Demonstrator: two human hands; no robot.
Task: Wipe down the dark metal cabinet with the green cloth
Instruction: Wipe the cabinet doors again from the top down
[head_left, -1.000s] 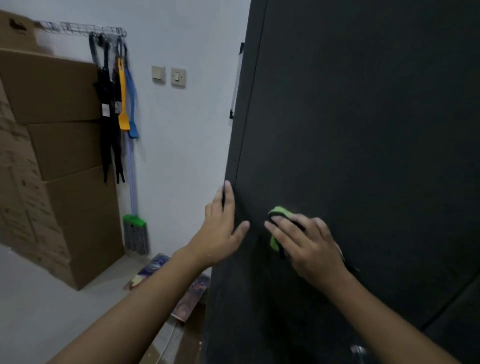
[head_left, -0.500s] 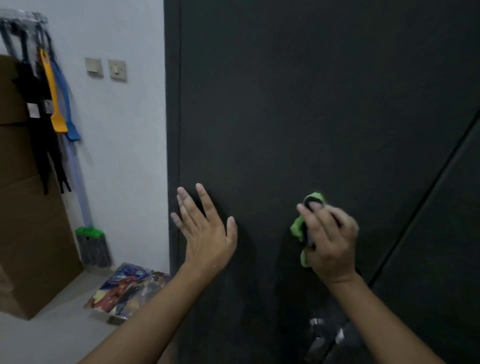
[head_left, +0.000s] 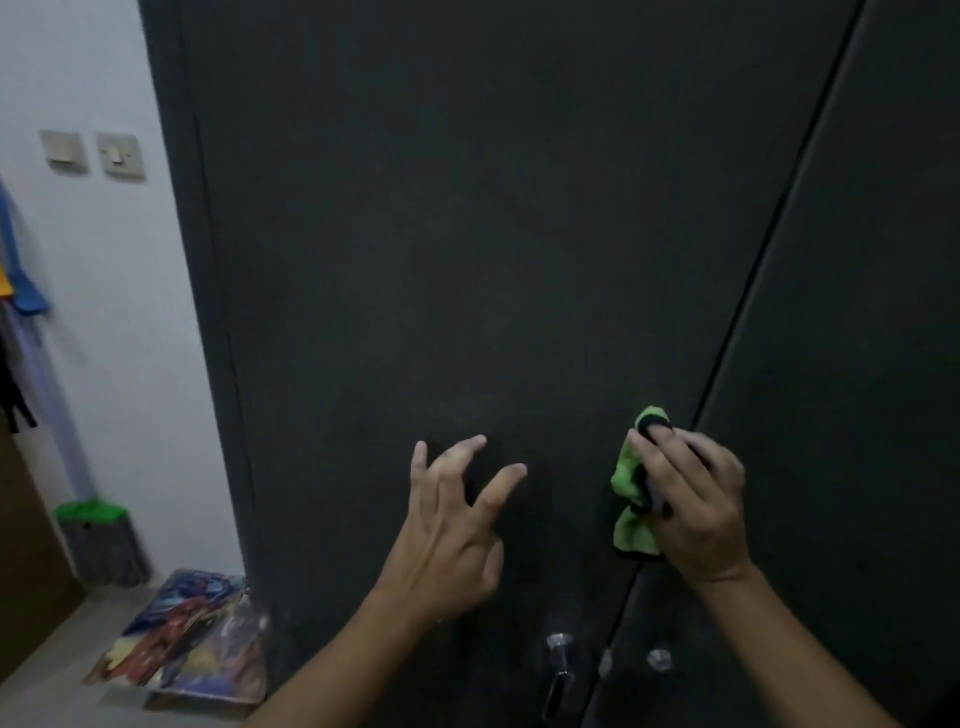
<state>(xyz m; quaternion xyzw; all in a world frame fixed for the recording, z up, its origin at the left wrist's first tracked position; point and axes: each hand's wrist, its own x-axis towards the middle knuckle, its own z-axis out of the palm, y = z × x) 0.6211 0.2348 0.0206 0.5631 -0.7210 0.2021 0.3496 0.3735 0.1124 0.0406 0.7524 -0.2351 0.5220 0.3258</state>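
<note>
While your right hand (head_left: 691, 499) presses the bunched green cloth (head_left: 631, 499) against the dark cabinet (head_left: 467, 234), its fingers are curled around the wad, gripping it so the fabric stays packed under your palm instead of trailing loose. The cloth sits on the left door, just beside the seam (head_left: 769, 260) where the two doors meet, at about the height of your hands. Holding it bunched like this probably gives you firmer pressure on the flat metal.

Your left hand (head_left: 457, 519) is empty, fingers spread and slightly bent, fingertips at or very near the door surface; you cannot tell from this view whether they actually touch. It looks placed to steady the door, or yourself, as the other hand rubs.

Below your hands, a shiny metal handle (head_left: 558, 660) sticks out of the left door, and a small round knob or lock (head_left: 658, 660) sits on the right door across the seam. Both would interrupt a downward stroke, so you will likely have to work around them. The seam itself is a groove the cloth could snag on.

Off to the left, clear of your work, are a white wall with two switches (head_left: 93, 153), a broom with a green head (head_left: 98, 540) leaning there, and a colourful printed bag (head_left: 192, 649) lying on the floor next to the cabinet's corner.
</note>
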